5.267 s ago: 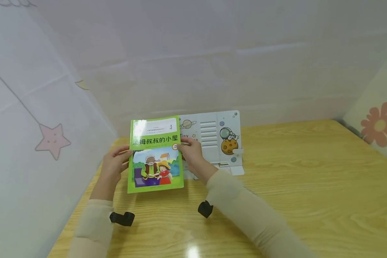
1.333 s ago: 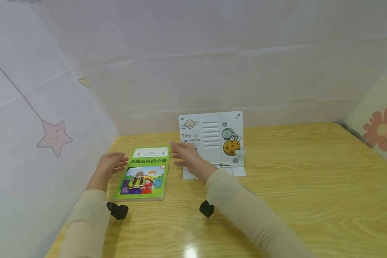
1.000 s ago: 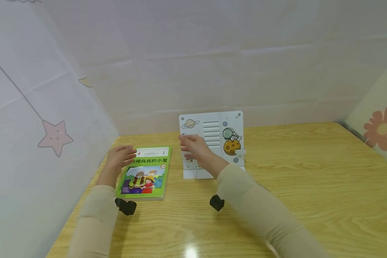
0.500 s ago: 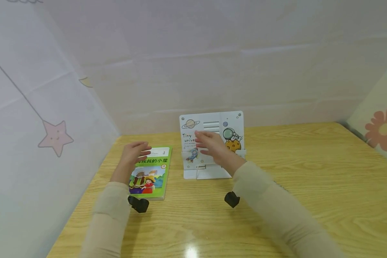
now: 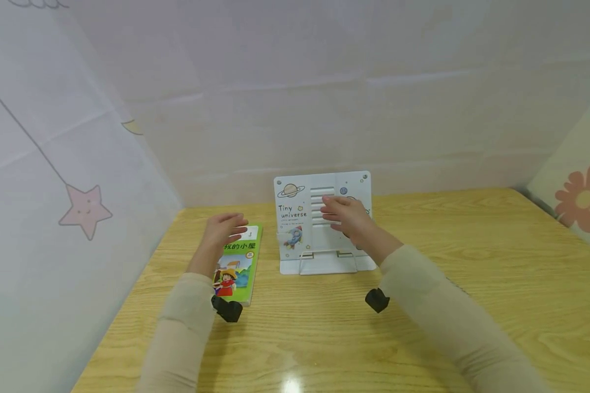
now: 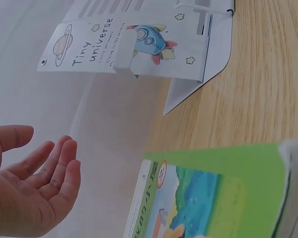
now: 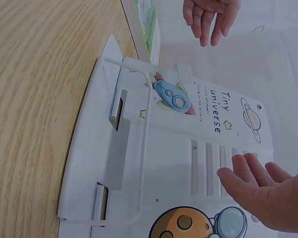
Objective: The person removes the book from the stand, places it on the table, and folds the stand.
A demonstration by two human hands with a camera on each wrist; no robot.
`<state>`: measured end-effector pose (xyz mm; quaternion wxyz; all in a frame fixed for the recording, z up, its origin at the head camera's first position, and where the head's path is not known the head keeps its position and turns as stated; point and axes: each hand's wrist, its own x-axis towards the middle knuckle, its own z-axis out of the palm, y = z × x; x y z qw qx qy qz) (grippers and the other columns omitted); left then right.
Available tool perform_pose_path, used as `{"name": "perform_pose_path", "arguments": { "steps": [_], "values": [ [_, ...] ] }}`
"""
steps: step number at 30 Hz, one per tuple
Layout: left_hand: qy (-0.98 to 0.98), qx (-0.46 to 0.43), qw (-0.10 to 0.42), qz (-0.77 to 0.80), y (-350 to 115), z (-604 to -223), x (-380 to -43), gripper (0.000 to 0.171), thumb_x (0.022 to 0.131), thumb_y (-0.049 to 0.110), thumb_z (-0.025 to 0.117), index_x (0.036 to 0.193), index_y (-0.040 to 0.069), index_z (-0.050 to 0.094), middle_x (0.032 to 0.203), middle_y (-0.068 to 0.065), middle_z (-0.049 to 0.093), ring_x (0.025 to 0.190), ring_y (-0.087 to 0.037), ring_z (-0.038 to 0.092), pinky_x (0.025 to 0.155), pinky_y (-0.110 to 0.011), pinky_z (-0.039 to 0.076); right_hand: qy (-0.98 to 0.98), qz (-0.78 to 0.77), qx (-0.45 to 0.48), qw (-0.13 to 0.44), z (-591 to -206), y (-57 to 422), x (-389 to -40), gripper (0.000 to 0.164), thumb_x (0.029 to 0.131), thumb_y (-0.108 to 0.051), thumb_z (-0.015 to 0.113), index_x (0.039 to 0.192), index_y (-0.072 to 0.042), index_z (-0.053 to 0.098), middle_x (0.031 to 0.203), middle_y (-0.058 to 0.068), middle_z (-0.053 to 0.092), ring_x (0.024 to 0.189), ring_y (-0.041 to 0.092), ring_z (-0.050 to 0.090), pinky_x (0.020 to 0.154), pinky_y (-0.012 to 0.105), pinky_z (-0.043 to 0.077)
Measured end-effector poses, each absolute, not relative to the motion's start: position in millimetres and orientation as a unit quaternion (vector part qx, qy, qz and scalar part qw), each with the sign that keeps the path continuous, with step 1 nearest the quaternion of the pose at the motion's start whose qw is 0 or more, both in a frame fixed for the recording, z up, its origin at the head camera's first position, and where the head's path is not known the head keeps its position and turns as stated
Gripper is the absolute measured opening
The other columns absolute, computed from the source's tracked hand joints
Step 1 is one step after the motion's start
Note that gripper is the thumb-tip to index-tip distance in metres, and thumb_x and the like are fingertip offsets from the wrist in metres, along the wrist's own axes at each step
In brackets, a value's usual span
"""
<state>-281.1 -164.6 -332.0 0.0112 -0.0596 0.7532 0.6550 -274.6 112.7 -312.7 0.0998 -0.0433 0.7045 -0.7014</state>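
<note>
A white book stand [image 5: 319, 240] printed with "Tiny universe", a rocket and a planet stands upright at the back of the table. In front of its right half hovers my right hand [image 5: 351, 218], fingers extended and holding nothing; the right wrist view shows this hand [image 7: 268, 191] apart from the panel. The hand covers much of the astronaut picture in the head view. A green picture book [image 5: 243, 273] lies flat, cover up, left of the stand. Above it is my left hand [image 5: 221, 232], fingers loose and nothing in them, hiding the book's left part.
The wooden table [image 5: 295, 327] stretches far to the right. A pale cloth wall [image 5: 324, 120] rises close behind the stand, and another with a pink star [image 5: 86, 210] runs along the left. The stand's wire page holder [image 7: 144, 148] projects at its front.
The green book, earlier held up in both hands, was laid on the table and let go. Since then both hands have moved rightward, the right one across the stand's front.
</note>
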Motion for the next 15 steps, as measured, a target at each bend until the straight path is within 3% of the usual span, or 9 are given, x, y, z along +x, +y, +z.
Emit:
{"name": "perform_pose_path", "arguments": {
  "steps": [15],
  "values": [
    [0.734,-0.077,0.005,0.675,-137,-336,-288,0.033,0.087,0.017,0.052,0.116,0.002,0.050,0.108,-0.015,0.055,0.098,-0.027,0.053,0.084,-0.037,0.041,0.701,-0.710,-0.051,0.045,-316,150,-273,0.053,0.089,-0.027,0.048,0.127,0.005,0.034,0.123,0.024,0.041,0.112,0.031,0.040,0.093,0.042,0.029]
  ]
}}
